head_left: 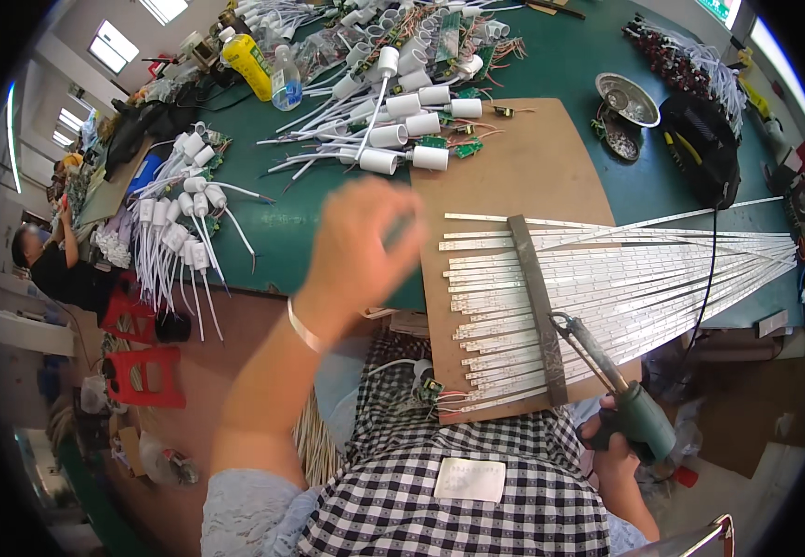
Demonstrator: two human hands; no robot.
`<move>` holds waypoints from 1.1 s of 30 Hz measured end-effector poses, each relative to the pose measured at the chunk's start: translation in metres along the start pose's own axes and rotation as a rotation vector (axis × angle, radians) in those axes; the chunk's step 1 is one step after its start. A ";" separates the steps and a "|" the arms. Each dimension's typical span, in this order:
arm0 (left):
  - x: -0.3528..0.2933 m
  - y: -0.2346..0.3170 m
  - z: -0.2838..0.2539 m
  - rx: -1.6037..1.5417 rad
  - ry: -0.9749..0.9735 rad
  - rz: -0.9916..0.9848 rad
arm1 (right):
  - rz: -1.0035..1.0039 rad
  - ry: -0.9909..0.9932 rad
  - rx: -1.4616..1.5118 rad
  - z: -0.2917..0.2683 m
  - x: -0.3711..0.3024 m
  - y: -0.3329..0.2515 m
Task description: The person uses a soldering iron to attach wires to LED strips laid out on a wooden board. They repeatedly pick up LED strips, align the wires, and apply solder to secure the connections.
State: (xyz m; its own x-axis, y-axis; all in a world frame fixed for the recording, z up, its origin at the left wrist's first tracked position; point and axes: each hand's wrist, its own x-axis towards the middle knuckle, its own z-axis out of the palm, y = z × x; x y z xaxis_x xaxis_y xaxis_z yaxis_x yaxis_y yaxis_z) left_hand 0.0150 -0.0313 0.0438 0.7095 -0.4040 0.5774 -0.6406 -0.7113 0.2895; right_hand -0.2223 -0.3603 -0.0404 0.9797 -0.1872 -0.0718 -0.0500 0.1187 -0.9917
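My right hand (614, 457) is wrapped round the green handle of a soldering gun (644, 422). Its metal tip reaches up-left to a dark metal bar (537, 316). That bar lies across a fan of thin white LED strips (607, 288) on a brown board (505, 167). Over the board's left edge hovers my left hand (365, 237), smeared by motion, with curled fingers and nothing visible in them. Just beyond it are white lamp holders (430, 158) with wires and green circuit boards. Near my apron, a small circuit board (430, 388) has wires running to the lowest strip.
More wired lamp holders (180, 213) hang at the table's left edge. Behind them stand a yellow bottle (248, 65) and a clear bottle (286, 82). A metal bowl (627, 100) and a black bag (702, 148) sit far right. A person (59, 269) sits at left near red stools (145, 376).
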 end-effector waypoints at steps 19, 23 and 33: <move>-0.047 -0.138 -0.064 0.252 -0.224 -0.299 | -0.009 -0.013 0.106 0.003 0.001 -0.003; -0.087 -0.149 -0.088 0.433 -0.265 -0.247 | -0.018 0.061 0.056 0.012 0.003 0.000; -0.058 -0.032 -0.028 0.097 -0.255 0.050 | -0.001 0.003 0.106 0.010 -0.004 -0.008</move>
State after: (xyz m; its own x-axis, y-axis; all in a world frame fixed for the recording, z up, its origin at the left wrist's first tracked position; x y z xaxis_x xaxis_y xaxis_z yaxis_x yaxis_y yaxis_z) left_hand -0.0139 0.0307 0.0228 0.7365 -0.5630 0.3750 -0.6543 -0.7334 0.1841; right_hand -0.2239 -0.3508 -0.0308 0.9791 -0.1903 -0.0713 -0.0280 0.2214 -0.9748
